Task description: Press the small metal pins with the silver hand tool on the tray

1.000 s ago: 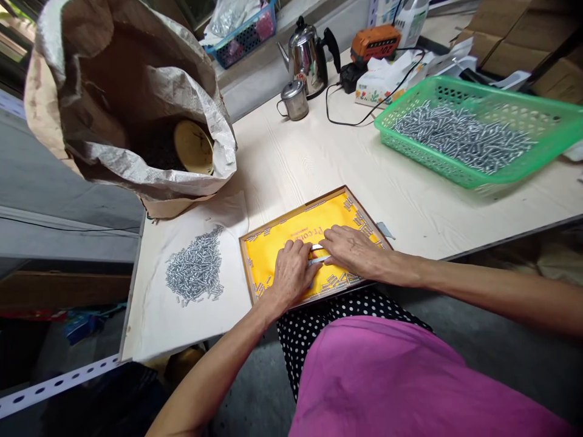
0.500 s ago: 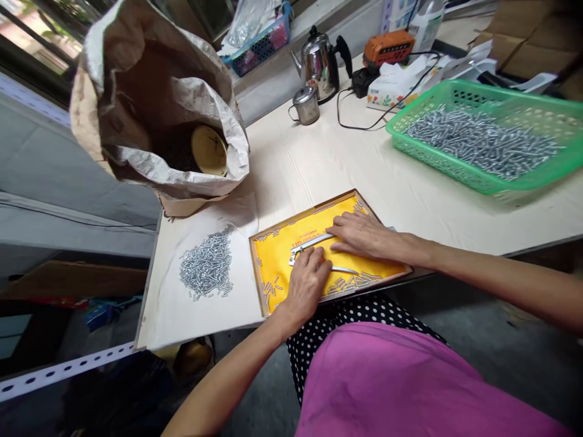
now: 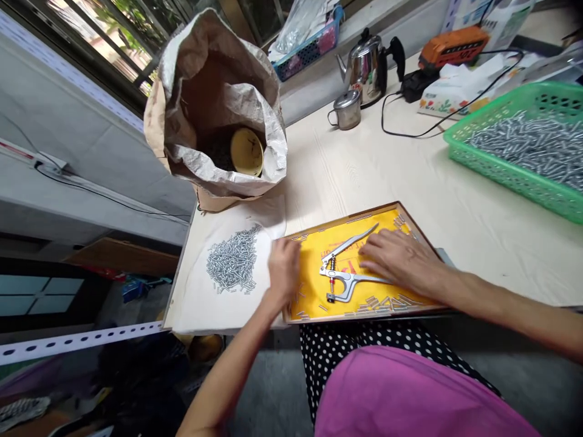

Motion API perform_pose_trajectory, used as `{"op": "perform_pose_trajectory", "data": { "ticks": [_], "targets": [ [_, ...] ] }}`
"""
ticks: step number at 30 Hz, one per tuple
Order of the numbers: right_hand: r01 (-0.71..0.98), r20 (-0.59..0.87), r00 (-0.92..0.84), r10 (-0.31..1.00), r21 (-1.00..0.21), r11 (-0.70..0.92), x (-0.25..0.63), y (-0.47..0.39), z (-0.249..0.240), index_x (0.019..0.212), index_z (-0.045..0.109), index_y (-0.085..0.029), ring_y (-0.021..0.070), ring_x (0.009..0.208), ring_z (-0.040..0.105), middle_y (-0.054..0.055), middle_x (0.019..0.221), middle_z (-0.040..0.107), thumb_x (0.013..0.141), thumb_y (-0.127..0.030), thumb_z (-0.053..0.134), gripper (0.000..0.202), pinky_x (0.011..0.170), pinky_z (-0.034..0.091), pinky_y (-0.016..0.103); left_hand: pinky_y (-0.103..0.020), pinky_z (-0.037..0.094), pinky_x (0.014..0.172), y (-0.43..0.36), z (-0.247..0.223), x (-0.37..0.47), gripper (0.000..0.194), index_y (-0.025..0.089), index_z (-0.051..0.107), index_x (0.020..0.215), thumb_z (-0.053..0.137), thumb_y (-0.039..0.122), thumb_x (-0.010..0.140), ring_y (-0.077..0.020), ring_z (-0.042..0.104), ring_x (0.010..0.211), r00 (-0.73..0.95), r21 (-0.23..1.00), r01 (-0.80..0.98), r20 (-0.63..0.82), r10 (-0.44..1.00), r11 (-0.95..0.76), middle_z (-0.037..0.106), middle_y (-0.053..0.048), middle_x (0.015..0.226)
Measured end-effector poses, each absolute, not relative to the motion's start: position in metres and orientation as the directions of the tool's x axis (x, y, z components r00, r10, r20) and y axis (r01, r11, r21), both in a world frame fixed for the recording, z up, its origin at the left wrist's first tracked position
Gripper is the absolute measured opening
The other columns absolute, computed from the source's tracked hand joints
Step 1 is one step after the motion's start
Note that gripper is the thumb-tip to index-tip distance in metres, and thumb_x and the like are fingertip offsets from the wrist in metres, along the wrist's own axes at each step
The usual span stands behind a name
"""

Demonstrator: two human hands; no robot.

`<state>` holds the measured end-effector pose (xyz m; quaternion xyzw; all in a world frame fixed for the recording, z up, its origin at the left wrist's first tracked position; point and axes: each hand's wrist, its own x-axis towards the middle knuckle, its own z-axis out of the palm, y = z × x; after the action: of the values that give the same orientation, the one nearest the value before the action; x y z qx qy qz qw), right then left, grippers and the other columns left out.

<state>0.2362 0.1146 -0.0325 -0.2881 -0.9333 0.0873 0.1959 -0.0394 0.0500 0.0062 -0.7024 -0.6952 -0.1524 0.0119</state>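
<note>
Pliers (image 3: pixel 350 283) lie flat on the yellow sheet (image 3: pixel 312 261) in the shallow tray (image 3: pixel 345 221), near the middle, head toward the left hand (image 3: pixel 285 267), handles splayed toward the right hand (image 3: pixel 401 260)

Right hand: fingers loosely bent and slightly apart, not clenched, over the tray by the handles. The lower handle's end runs in close to it; can't tell if skin touches metal. Left hand: at the tray's left side, motion-blurred, fingers look curled; can't tell if they're pinching anything

Handling, my read: all-metal body, so rigid, moderate weight, probably head-heavy. Not fragile. Smooth handles could be a bit slippery with damp fingers. Springy across the handles (coil spring (image 3: pixel 333 264) sits between the arms near the pivot), so expect pushback on squeezing. Best hold is around both handles, roughly mid-length, palm on one and fingers on the other; keep fingertips out of the C-shaped head and off the spring

Loose metal pins (image 3: pixel 387 303) along the tray's near edge: light, stiff, easy to roll or scatter if knocked. Bigger pin pile (image 3: pixel 232 261) on the white cloth (image 3: pixel 194 306), left of the tray
</note>
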Motion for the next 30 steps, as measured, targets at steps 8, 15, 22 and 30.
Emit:
{"op": "perform_pose_trajectory", "data": {
  "ticks": [8,15,22,30],
  "targets": [
    [0.561,0.386,-0.664,0.640,-0.308,0.768,0.238,0.058,-0.051,0.100,0.066,-0.019,0.0243,0.084,0.056,0.008,0.092,0.065,0.102,-0.030,0.047,0.022,0.078,0.041,0.038,-0.038,0.042,0.087,0.105,0.000,-0.149,0.033,0.015,0.075,0.105,0.043,0.024,0.099,-0.0308,0.051,0.108,-0.378,-0.153,0.912,0.045,0.925,0.380,0.067,-0.016,0.109],
    [0.568,0.404,-0.652,0.641,-0.299,0.766,0.236,0.060,-0.046,0.092,0.067,-0.021,0.0224,0.080,0.057,0.007,0.086,0.066,0.102,-0.027,0.047,0.024,0.076,0.041,0.037,-0.040,0.043,0.083,0.125,-0.005,-0.156,0.035,0.006,0.072,0.111,0.043,0.021,0.097,-0.0340,0.049,0.112,-0.459,-0.239,0.864,-0.008,0.888,0.444,0.064,-0.023,0.114],
    [0.571,0.407,-0.638,0.653,-0.319,0.757,0.233,0.058,-0.047,0.089,0.066,-0.021,0.0228,0.079,0.055,0.007,0.083,0.063,0.101,-0.027,0.051,0.020,0.075,0.039,0.036,-0.038,0.042,0.085,0.127,-0.001,-0.166,0.033,0.008,0.073,0.107,0.043,0.017,0.096,-0.0322,0.048,0.113,-0.384,-0.237,0.902,-0.064,0.921,0.360,0.066,-0.021,0.114],
    [0.597,0.363,-0.648,0.669,-0.304,0.743,0.234,0.059,-0.041,0.089,0.067,-0.019,0.0227,0.080,0.053,0.007,0.083,0.062,0.102,-0.025,0.049,0.024,0.074,0.037,0.036,-0.033,0.045,0.083,0.116,0.023,-0.138,0.021,0.014,0.072,0.095,0.052,0.021,0.091,-0.0251,0.061,0.096,-0.340,0.046,0.939,-0.031,0.940,0.341,0.072,-0.012,0.100]
  ]
}}
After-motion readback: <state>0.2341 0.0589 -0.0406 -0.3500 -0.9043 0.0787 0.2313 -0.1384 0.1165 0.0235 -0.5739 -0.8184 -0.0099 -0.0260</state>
